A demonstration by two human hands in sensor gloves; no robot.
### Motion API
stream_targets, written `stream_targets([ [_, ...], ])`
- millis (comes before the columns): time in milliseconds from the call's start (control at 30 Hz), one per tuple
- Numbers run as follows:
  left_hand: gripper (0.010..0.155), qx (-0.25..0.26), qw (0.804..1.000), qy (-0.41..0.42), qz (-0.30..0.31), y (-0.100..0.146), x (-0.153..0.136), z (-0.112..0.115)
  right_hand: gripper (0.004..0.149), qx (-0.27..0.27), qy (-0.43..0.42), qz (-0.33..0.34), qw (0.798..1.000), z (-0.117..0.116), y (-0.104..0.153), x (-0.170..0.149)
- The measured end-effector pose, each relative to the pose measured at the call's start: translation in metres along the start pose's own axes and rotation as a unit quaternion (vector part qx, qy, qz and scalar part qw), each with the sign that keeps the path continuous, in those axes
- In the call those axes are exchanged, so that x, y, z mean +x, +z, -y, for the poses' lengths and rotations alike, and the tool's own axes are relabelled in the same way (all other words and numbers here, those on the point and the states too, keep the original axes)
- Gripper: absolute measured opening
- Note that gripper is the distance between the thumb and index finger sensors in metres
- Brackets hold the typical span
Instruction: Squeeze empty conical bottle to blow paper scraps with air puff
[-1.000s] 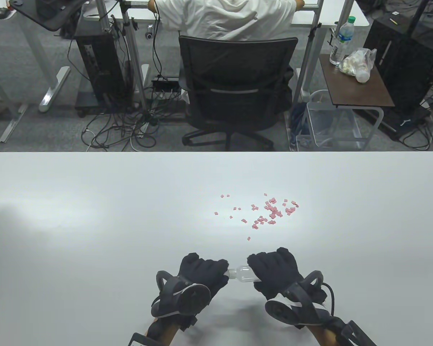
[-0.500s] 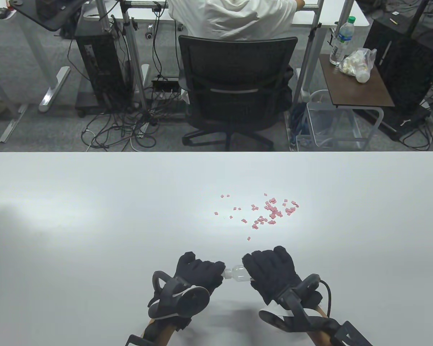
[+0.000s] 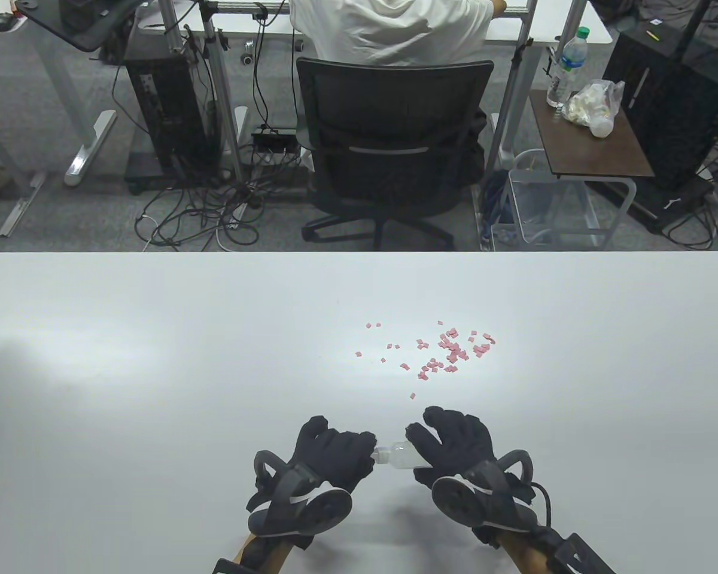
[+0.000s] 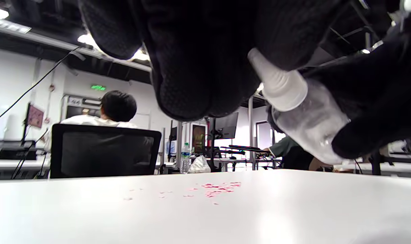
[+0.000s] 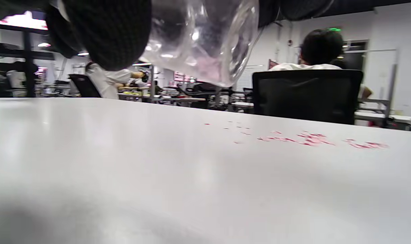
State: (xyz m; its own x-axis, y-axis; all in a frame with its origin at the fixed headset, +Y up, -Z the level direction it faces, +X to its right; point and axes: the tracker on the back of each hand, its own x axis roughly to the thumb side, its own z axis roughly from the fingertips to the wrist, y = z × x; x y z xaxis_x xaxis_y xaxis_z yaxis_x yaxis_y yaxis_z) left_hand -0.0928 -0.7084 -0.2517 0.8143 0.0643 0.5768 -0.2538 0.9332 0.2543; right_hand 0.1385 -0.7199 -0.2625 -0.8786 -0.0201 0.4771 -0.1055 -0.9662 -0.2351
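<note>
1. Table view, nearest: gripping clear soft conical bottle [image 3: 398,454] above the table [image 3: 155,359], right hand [image 3: 455,442] wrapping the body, left hand [image 3: 335,451] pinching the white nozzle end.
2. Risking a wasted puff: nozzle pointing sideways, possibly blocked by left fingers.
3. Farther out: lying loose, thin pink paper scraps [image 3: 449,353], well apart from the bottle.

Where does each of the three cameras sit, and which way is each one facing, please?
Table view: high above, looking down the white table; shows left hand and right hand holding the bottle.
Left wrist view: low under the left hand, facing across the table to the pink scraps; dark glove overhead.
Right wrist view: low under the right hand, facing the scraps and a black chair; a gloved finger at top.
All three share scraps, bottle and chair.
</note>
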Motion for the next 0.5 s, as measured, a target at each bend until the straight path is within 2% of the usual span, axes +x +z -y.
stream_targets([
  [33,0.062,-0.011,1.000,0.019,-0.017,0.001,-0.003,0.001,0.068,0.006,0.005,-0.004,1.000,-0.001,-0.001,-0.004],
  [100,0.067,0.009,0.996,0.063,-0.056,0.005,-0.017,0.003,0.068,0.023,-0.004,-0.048,0.999,-0.001,-0.002,-0.021],
  [133,0.067,0.012,0.995,0.071,-0.073,0.006,-0.022,0.003,0.068,0.033,-0.025,-0.061,0.997,-0.001,-0.003,-0.030],
  [167,0.069,0.012,0.992,0.077,-0.097,0.007,-0.030,0.002,0.067,0.035,-0.060,-0.102,0.992,0.000,-0.001,-0.043],
  [267,0.070,-0.006,0.987,0.083,-0.140,0.010,-0.045,0.000,0.068,-0.030,-0.157,-0.163,0.974,0.008,0.001,-0.075],
  [333,0.069,0.003,0.984,0.087,-0.153,0.013,-0.051,0.000,0.068,-0.091,-0.242,-0.220,0.941,0.021,0.002,-0.104],
  [367,0.069,0.003,0.984,0.086,-0.157,0.014,-0.052,0.000,0.068,-0.103,-0.259,-0.230,0.932,0.024,0.002,-0.110],
  [400,0.069,0.003,0.984,0.081,-0.160,0.014,-0.054,0.000,0.068,-0.133,-0.296,-0.262,0.909,0.030,0.002,-0.128],
  [500,0.069,-0.006,0.984,0.071,-0.166,0.014,-0.056,0.002,0.068,-0.145,-0.331,-0.318,0.876,0.035,-0.001,-0.162],
])
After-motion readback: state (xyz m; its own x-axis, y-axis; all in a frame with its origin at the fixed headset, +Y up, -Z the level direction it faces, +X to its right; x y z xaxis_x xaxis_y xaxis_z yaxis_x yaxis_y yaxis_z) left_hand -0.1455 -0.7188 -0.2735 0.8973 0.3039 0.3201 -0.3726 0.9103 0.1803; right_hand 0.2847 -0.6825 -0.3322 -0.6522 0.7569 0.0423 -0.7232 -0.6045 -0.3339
